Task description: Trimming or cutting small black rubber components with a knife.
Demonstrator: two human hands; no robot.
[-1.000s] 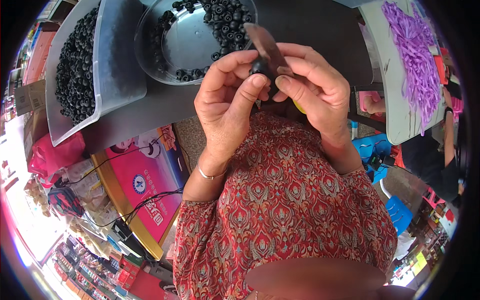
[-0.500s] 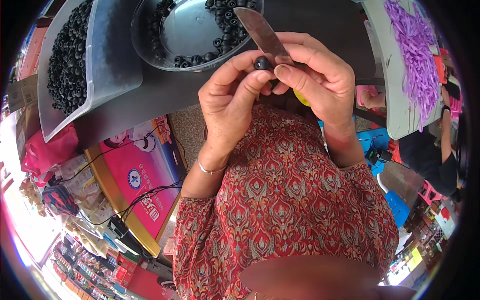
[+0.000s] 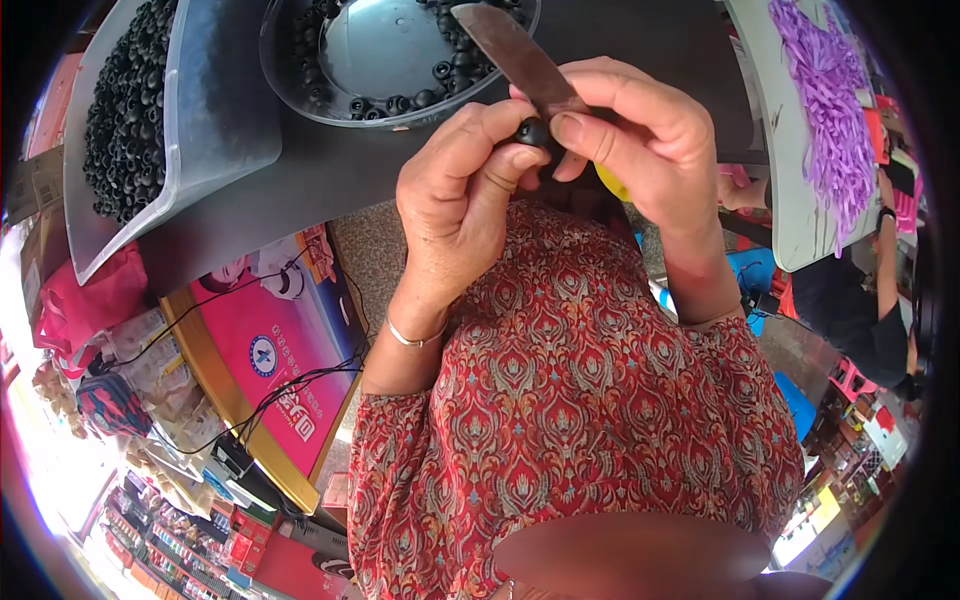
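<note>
My left hand (image 3: 455,190) pinches a small round black part (image 3: 532,131) with a hole in its face between thumb and fingertips. Closed around a knife, my right hand (image 3: 645,140) has its thumb beside the black part. The knife blade (image 3: 515,52) points up and to the left, its lower end at my fingers; its handle is hidden in my palm. Just beyond my hands sits a clear round tub (image 3: 400,124) with many similar black parts around its inner edge. A larger translucent bin (image 3: 215,110) at the left holds a heap of such parts (image 3: 130,115).
Both containers stand on a dark table (image 3: 330,165). On the right, purple shredded strips (image 3: 825,130) lie on a pale table (image 3: 800,240), with another person's arm (image 3: 887,240) near it. Black cables (image 3: 290,385) cross a pink printed panel (image 3: 265,350) at lower left.
The black part has turned slightly in my left fingers and sits a little lower. The knife and my right hand have shifted slightly. Both hands keep their grip.
</note>
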